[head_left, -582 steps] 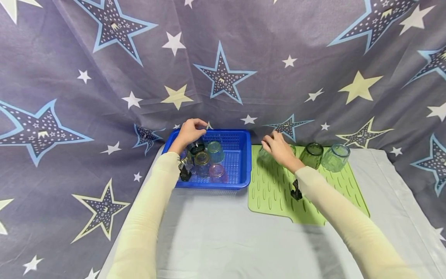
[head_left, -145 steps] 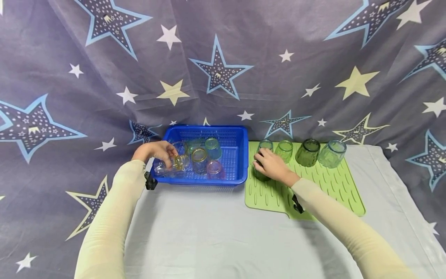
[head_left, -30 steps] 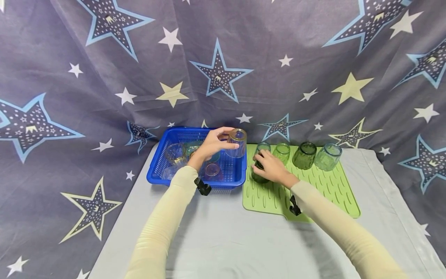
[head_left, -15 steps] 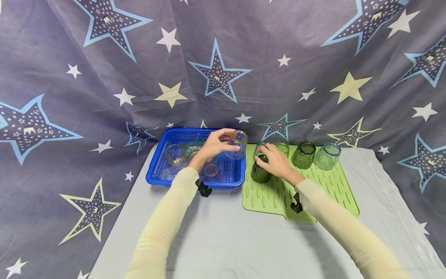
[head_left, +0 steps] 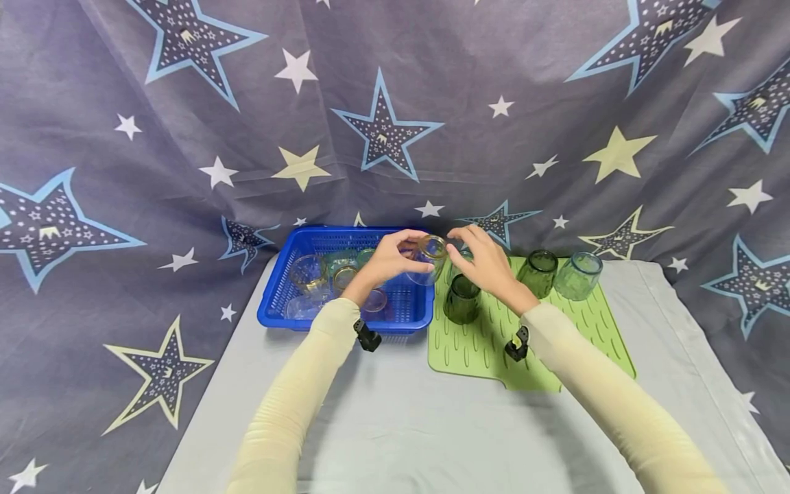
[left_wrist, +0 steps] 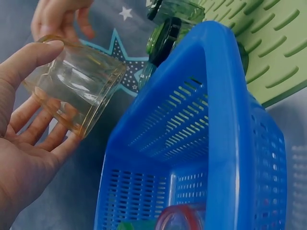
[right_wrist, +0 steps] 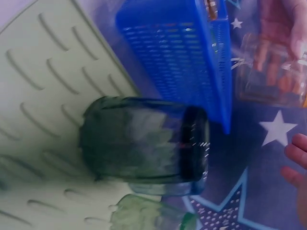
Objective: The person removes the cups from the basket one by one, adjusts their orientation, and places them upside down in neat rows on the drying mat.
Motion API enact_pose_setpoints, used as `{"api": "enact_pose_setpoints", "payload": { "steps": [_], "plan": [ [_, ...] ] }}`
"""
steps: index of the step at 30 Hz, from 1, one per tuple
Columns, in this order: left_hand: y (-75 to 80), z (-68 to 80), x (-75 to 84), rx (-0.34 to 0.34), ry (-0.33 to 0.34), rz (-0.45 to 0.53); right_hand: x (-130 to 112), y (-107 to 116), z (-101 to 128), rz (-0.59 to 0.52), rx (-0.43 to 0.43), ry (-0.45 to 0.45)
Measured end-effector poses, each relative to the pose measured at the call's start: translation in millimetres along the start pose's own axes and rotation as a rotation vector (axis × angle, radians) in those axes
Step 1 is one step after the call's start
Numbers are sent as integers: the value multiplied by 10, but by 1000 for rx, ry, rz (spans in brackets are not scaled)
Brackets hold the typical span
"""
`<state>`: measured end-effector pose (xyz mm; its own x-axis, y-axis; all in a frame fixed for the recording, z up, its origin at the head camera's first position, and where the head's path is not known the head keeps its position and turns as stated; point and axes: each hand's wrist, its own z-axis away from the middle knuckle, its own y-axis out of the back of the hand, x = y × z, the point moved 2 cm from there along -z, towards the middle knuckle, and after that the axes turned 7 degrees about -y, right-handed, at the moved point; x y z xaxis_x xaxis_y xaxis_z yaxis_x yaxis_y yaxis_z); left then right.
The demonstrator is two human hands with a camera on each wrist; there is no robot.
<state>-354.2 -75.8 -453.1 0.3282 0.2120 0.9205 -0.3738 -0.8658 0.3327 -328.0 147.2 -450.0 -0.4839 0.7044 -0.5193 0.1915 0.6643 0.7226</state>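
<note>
My left hand (head_left: 385,264) grips a clear glass with a yellowish tint (head_left: 424,269) above the basket's right end. The left wrist view shows its thumb on one side of this glass (left_wrist: 79,84) and the fingers along the other. Close to the glass's right is my right hand (head_left: 487,264), fingers extended and apart; in the right wrist view its fingertips (right_wrist: 296,160) are clear of the glass (right_wrist: 271,79). Below the right hand a dark green glass (head_left: 463,305) stands upside down on the green mat (head_left: 469,357). Behind it a blue-rimmed glass (head_left: 461,259) is partly hidden.
The blue basket (head_left: 269,298) holds several glasses, including a yellowish one (head_left: 308,271) and a pink one (head_left: 374,300). Farther right on the mat are another dark green glass (head_left: 539,273) and a blue-rimmed green glass (head_left: 578,276). A star-patterned cloth (head_left: 395,199) hangs behind.
My right hand has let go of the front dark green glass and risen toward the held glass. Since a second ago, the left hand has moved slightly right, tilting the glass.
</note>
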Motion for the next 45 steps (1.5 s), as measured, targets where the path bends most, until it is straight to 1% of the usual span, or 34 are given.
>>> {"api": "enact_pose_setpoints", "payload": {
  "steps": [3,6,12,16,20,25,35,41,45],
  "plan": [
    [-35,-15,16,-5,-12,-2,-85,14,-44,-14,13,25],
    [-74,-27,35,-13,-25,3,-161,14,-74,-24,5,34],
    [-147,-60,80,-17,-48,15,-245,-12,-111,-12,-35,12],
    [-189,-86,116,-15,-65,10,-257,-28,-120,-20,-37,5],
    [-222,-105,146,-5,-76,-17,-256,-35,-127,-27,-6,17],
    [-243,-121,161,15,-70,-53,-257,-43,-136,-16,21,28],
    [-289,-148,226,17,-74,-147,-248,-59,-174,38,2,20],
    [-311,-146,263,6,-68,-147,-274,-36,-168,41,69,60],
    [-315,-132,265,-17,-56,-133,-283,-39,-152,50,106,91]
  ]
}}
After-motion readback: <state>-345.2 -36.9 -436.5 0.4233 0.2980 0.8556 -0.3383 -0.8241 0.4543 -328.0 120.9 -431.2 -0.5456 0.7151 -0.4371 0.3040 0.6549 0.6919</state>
